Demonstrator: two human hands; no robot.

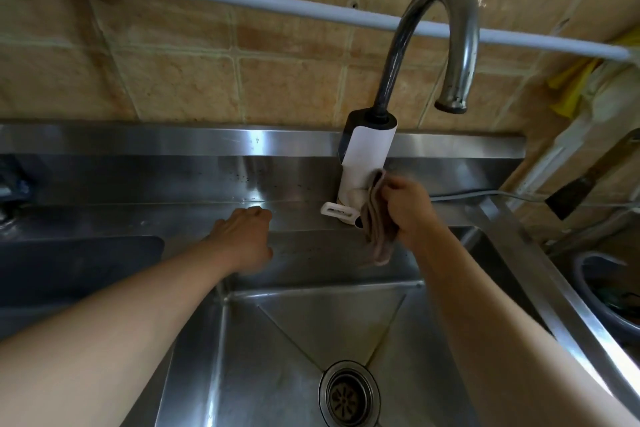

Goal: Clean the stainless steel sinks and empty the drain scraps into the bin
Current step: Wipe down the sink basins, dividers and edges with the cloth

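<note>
A stainless steel sink (277, 340) fills the lower middle, with a round drain strainer (348, 394) at its bottom. A second basin (69, 267) lies to the left. My right hand (412, 210) grips a grey-brown cloth (375, 225) and holds it against the white base of the faucet (367, 156), beside the white lever (339, 211). My left hand (246, 236) rests on the back ledge of the sink with fingers curled under, holding nothing that I can see.
The faucet's chrome spout (450, 45) arches over the right side. A white pipe (242, 3) runs along the tiled wall. A metal bowl (609, 295) sits at the right beyond the sink rim, with a cleaver-like blade (588, 180) and yellow cloth (571, 87) above it.
</note>
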